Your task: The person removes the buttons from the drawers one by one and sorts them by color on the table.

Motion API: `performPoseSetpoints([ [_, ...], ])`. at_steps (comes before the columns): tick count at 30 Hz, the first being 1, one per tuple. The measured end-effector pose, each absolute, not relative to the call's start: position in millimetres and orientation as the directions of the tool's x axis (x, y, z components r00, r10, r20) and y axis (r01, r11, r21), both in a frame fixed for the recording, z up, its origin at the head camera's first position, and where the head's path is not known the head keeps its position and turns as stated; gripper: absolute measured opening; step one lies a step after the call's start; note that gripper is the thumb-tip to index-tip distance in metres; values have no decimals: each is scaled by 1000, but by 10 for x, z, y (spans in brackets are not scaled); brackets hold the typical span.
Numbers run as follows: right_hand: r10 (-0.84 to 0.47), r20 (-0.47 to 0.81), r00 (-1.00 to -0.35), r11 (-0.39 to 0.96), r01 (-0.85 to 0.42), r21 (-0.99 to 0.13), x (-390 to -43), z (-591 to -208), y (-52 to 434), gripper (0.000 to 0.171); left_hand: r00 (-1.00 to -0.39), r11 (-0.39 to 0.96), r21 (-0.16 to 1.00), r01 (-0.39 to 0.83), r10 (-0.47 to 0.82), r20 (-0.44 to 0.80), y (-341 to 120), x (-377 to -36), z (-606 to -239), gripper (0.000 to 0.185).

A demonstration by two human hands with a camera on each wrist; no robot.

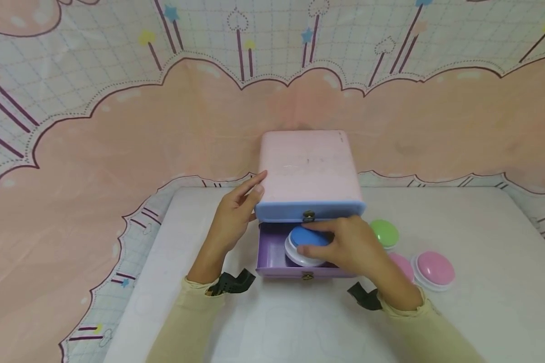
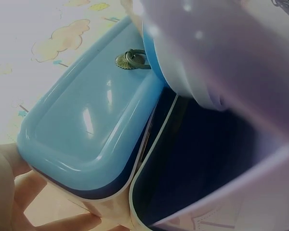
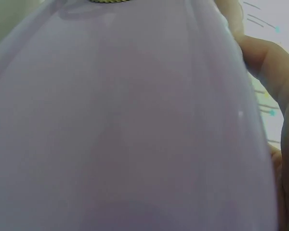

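A small pink drawer cabinet (image 1: 309, 166) has its blue upper drawer (image 1: 281, 212) closed and its purple lower drawer (image 1: 270, 247) pulled out. My left hand (image 1: 231, 214) rests against the cabinet's left side, fingers spread along it; the left wrist view shows them touching the wall below the blue front. Between thumb and fingers, my right hand (image 1: 349, 244) grips a blue push button (image 1: 304, 237) with a white base, within the purple drawer. In the right wrist view the drawer front (image 3: 125, 106) hides the button.
To the right on the white table (image 1: 481, 227) lie a green push button (image 1: 385, 233) and a pink push button (image 1: 436, 268). Another pink button (image 1: 402, 266) is partly hidden behind my right wrist. A patterned cloth (image 1: 209, 116) hangs behind the cabinet.
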State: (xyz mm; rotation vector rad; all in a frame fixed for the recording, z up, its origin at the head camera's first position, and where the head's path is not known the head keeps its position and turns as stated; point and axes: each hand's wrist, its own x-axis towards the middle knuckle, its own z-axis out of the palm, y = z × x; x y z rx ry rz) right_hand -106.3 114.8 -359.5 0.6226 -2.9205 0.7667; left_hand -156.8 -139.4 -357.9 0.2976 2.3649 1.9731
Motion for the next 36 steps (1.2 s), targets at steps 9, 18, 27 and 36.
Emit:
performPoseSetpoints([
  [9,-342,198,-919,802,-395,-448,-1007,-3552,1278,49,-980,178,977,121,178,89,-1376,-1570,-3576,43],
  [18,-313,217,-925,802,-379,-461,-922,-3442,1408,45,-981,182,975,126,170,95,-1389,-1581,-3572,42],
  [27,-318,245,-916,797,-398,-455,-807,-3418,1675,46,-980,163,980,116,180,86,-1379,-1580,-3591,42],
  [36,-286,323,-902,772,-417,-480,-686,-3446,1919,47,-981,156,981,112,173,85,-1380,-1568,-3575,41],
])
